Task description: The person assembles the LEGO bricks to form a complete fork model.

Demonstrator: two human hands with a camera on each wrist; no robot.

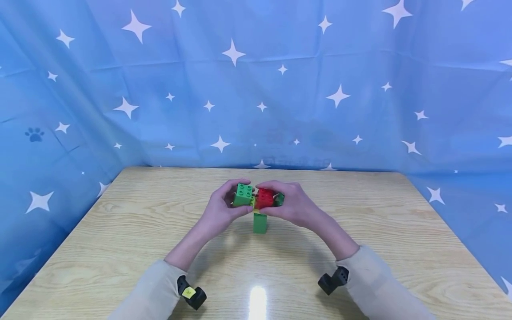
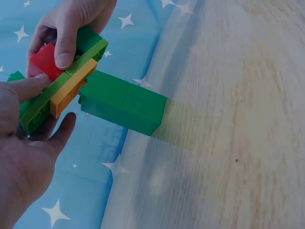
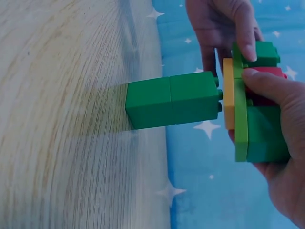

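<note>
A column of two stacked green toy bricks (image 3: 171, 100) stands upright on the table. Above it is an orange-yellow brick (image 2: 71, 90), under a long light green strip (image 3: 241, 129) of bricks. The strip carries a red brick (image 1: 265, 198) in its middle, a green brick (image 1: 242, 194) at its left end and a darker green one (image 3: 267, 133) at its right. Studs show between column and orange brick. My left hand (image 1: 222, 206) grips the left end between thumb and fingers. My right hand (image 1: 294, 204) holds the right end, its thumb by the red brick.
The wooden table (image 1: 120, 249) extends around both forearms. Behind it hangs a blue curtain (image 1: 260, 89) with white stars. Small black cameras (image 1: 334, 281) are worn at the sleeve cuffs.
</note>
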